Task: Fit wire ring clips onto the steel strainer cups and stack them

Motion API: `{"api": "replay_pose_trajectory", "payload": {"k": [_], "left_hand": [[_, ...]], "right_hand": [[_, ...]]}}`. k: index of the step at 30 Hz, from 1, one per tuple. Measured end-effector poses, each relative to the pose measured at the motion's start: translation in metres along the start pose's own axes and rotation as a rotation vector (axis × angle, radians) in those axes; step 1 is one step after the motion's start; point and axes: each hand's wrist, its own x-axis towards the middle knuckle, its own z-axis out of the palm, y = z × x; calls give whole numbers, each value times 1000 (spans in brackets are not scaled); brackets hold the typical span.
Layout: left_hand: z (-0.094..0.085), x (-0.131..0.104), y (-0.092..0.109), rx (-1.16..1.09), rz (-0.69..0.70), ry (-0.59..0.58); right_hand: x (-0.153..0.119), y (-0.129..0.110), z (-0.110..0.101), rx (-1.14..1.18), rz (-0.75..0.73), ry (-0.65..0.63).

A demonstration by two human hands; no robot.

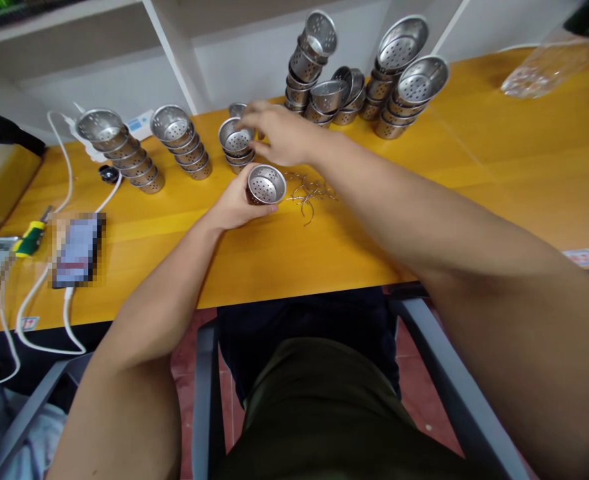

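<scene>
My left hand (237, 200) is wrapped round a perforated metal cup (267, 185), its open mouth tilted toward me, just above or on the table. Beyond it, my right hand (277, 133) reaches over with fingers spread, beside a short stack of similar perforated cups (237, 138). Whether its fingertips touch the rim of that stack I cannot tell. Another small metal cup (237, 110) is partly hidden behind the right hand's fingers. Thin curved metal wire hooks (307, 193) lie in a loose heap right of the held cup.
Stacked perforated cups stand at left (139, 163), (189, 150) and back right (399, 100) along the shelf wall. A phone (78, 250) with white cables and a yellow-green screwdriver (32, 237) lie at left. A clear plastic bottle (539, 70) is at far right.
</scene>
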Motion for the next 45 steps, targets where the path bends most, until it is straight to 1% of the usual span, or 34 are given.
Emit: {"api": "replay_pose_trajectory", "payload": {"k": [1, 2, 3, 4, 5, 7, 8, 10, 12, 14, 16, 18, 21, 23, 24, 26, 28, 29, 30, 31, 32, 34, 35, 36, 38, 39, 41, 43, 45], "left_hand": [[0, 1, -1, 10, 2, 12], [0, 1, -2, 16, 1, 25], [0, 2, -3, 17, -1, 37], [1, 2, -3, 14, 1, 45], [2, 2, -3, 7, 7, 47], [4, 2, -2, -16, 28, 30], [5, 2, -1, -27, 43, 15], [7, 1, 2, -38, 72, -11], [9, 0, 5, -39, 73, -29], [11, 0, 8, -42, 39, -40], [12, 2, 8, -47, 10, -44], [12, 6, 7, -39, 29, -42], [11, 13, 2, 42, 108, -19], [9, 16, 0, 92, 148, 17], [8, 16, -1, 100, 157, 34], [7, 14, -1, 84, 155, 64], [4, 11, -2, 65, 137, 106], [2, 11, -2, 61, 124, 136], [0, 11, -3, 60, 110, 173], [-3, 11, -5, 60, 98, 215], [-6, 13, -7, 59, 88, 257], [-11, 16, -13, 52, 75, 331], [-13, 17, -16, 44, 69, 355], [-15, 19, -18, 34, 59, 366], [-15, 19, -22, 18, 38, 354], [-14, 19, -23, 12, 31, 338], [-11, 19, -22, -2, 28, 300], [-9, 18, -20, -16, 48, 271], [-10, 18, -19, -10, 85, 280]], "right_hand": [[-11, -14, -6, -103, 9, 91], [-23, -28, -11, -177, 0, 141], [-35, -40, -15, -220, -24, 140], [-47, -51, -16, -231, -47, 69], [-59, -59, -15, -216, -56, -46], [-79, -66, -9, -183, -66, -246], [-86, -66, -5, -180, -69, -305], [-97, -65, 2, -207, -70, -334], [-103, -62, 4, -225, -55, -322], [-106, -59, 1, -201, -26, -278], [-107, -55, -4, -145, -3, -202], [-107, -49, -4, -85, 15, -120], [-102, -44, 7, -27, 51, 12], [-97, -44, 17, 41, 96, 135], [-94, -45, 21, 113, 120, 201], [-90, -48, 23, 354, 155, 299], [-90, -48, 13, 632, 163, 311], [-92, -45, 5, 725, 158, 303], [-96, -40, -3, 748, 152, 285], [-100, -32, -12, 697, 148, 260], [-104, -21, -20, 578, 144, 236], [-113, 2, -29, 245, 133, 131], [-116, 13, -30, 106, 117, 83], [-119, 21, -29, -4, 100, 64], [-121, 26, -22, -115, 78, 99], [-120, 22, -17, -126, 75, 127], [-118, 5, -6, -89, 63, 146], [-114, -17, 3, -50, 36, 108], [-107, -35, 9, -47, 23, 70]]}}
